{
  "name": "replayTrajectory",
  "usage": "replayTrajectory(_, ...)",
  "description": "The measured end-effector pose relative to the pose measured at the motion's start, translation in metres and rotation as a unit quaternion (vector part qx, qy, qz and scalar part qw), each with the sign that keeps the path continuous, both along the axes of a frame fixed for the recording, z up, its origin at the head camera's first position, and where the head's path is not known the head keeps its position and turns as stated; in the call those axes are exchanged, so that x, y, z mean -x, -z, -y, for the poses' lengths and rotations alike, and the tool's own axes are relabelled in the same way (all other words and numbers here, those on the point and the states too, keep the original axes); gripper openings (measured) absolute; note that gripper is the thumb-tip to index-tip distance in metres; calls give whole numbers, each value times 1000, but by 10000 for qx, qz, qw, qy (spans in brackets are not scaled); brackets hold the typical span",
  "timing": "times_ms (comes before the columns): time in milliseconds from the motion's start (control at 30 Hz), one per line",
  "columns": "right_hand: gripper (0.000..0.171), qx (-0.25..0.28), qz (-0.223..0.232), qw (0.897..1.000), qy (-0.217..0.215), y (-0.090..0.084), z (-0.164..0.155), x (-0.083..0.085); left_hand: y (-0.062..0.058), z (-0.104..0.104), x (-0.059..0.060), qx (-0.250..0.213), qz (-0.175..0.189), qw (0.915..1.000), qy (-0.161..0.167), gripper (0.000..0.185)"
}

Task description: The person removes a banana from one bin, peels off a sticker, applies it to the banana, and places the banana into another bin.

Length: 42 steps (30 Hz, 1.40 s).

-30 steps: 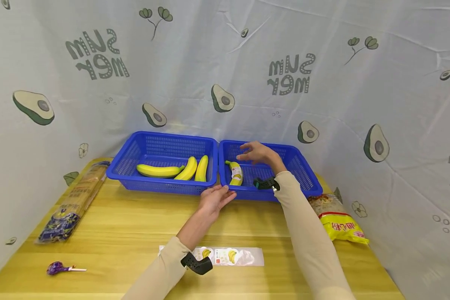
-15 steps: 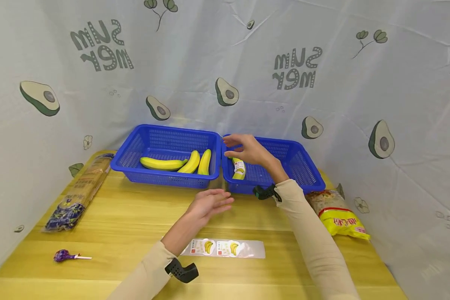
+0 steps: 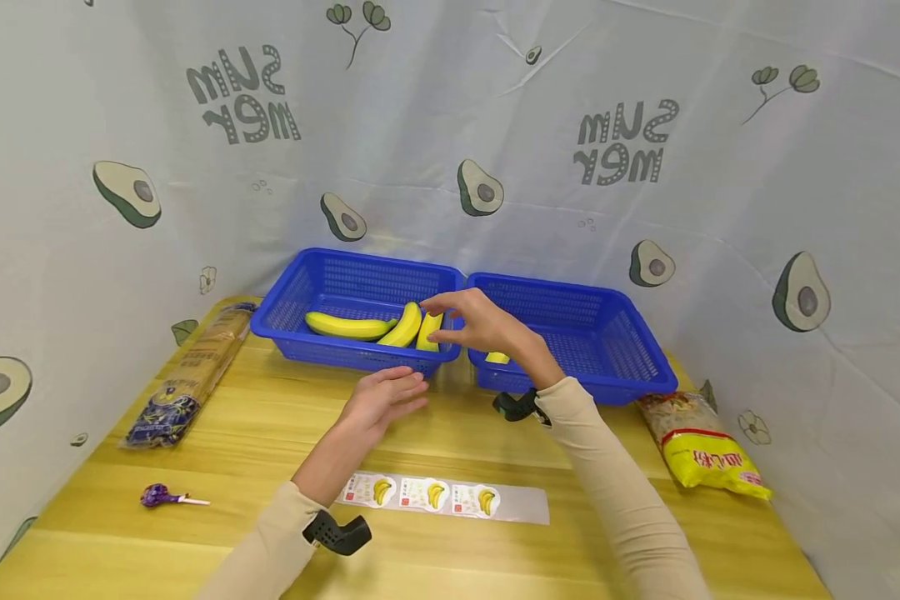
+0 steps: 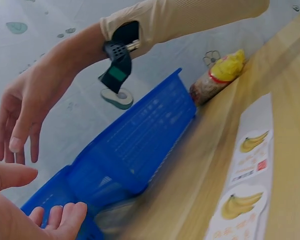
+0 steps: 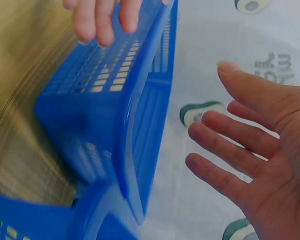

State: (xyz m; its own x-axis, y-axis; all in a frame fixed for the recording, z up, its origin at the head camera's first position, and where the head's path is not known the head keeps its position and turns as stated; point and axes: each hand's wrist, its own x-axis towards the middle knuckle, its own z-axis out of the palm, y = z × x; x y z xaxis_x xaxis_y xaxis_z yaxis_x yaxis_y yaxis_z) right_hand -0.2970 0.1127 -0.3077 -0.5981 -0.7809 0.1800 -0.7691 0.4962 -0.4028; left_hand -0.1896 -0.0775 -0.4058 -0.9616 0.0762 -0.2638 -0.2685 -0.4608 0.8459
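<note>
My right hand (image 3: 474, 321) hovers over the right end of the left blue basket (image 3: 360, 357), fingers spread and nothing in them. In the head view it overlaps the rightmost of three bananas; a lying banana (image 3: 348, 326) and a slanted banana (image 3: 402, 327) show beside it. My left hand (image 3: 381, 398) is held in front of that basket's front wall, fingers loose, holding nothing. The right blue basket (image 3: 585, 383) contains a banana (image 3: 497, 357), mostly hidden behind my right hand and wrist. In the right wrist view, the right hand (image 5: 255, 155) has its fingers apart beside the basket rim.
A strip of banana stickers (image 3: 450, 497) lies on the wooden table (image 3: 435, 558). At left are a long noodle packet (image 3: 195, 375) and a purple lollipop (image 3: 157, 496). A yellow-and-red food bag (image 3: 701, 446) sits at right. A printed curtain (image 3: 540, 225) hangs behind the baskets.
My right hand has moved left from over the right basket to over the left one. My left hand has come off the baskets' front edge and drawn left and back. The head view has shifted.
</note>
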Motion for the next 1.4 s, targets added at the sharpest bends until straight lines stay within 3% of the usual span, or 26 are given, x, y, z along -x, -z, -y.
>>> replayTrajectory(300,53,-61,181,9996,-227,10,29,6,-1,31,5,1,129,9961,-871,48)
replayTrajectory(500,54,-117,200,9993,-290,15,45,16,-2,47,11,-361,264,9857,-1624,21)
replayTrajectory(633,53,-108,414,9987,-264,18,55,24,-4,58,16,-460,261,9787,-1983,18)
replayTrajectory(833,55,-218,580,9979,-197,14,70,34,-9,66,22,-565,214,9721,-2266,22)
replayTrajectory(1400,57,8,1101,9936,-247,21,97,71,-4,100,32,-853,172,9531,-2898,10)
